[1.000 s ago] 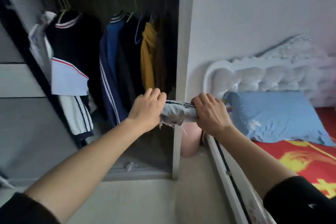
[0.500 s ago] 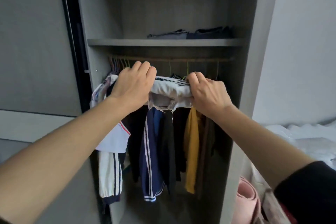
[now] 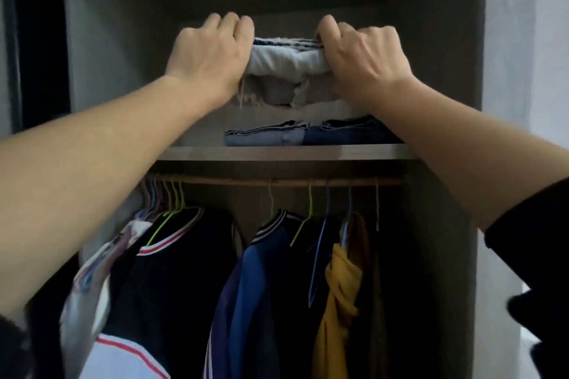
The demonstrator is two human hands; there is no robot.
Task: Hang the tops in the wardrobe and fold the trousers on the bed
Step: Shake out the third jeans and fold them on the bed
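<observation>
A folded pair of pale grey trousers (image 3: 284,63) with frayed hems is held up in the wardrobe's upper compartment. My left hand (image 3: 211,54) grips its left end and my right hand (image 3: 365,57) grips its right end, fingers curled over the top. Below it, two folded pairs of jeans (image 3: 303,134) lie side by side on the shelf (image 3: 283,152). The held trousers hang above them, apart from them. Under the shelf, several tops hang on the rail (image 3: 277,181): a black one (image 3: 172,271), a blue one (image 3: 255,286) and a yellow one (image 3: 337,301).
The wardrobe's right side panel (image 3: 446,132) and left inner wall (image 3: 101,55) bound the compartment. Several bare hangers (image 3: 166,197) bunch at the rail's left end. A pale wall (image 3: 529,71) lies to the right.
Both hands have lifted the folded trousers from rail height up to the upper compartment, above the jeans on the shelf. My view has tilted upward with them.
</observation>
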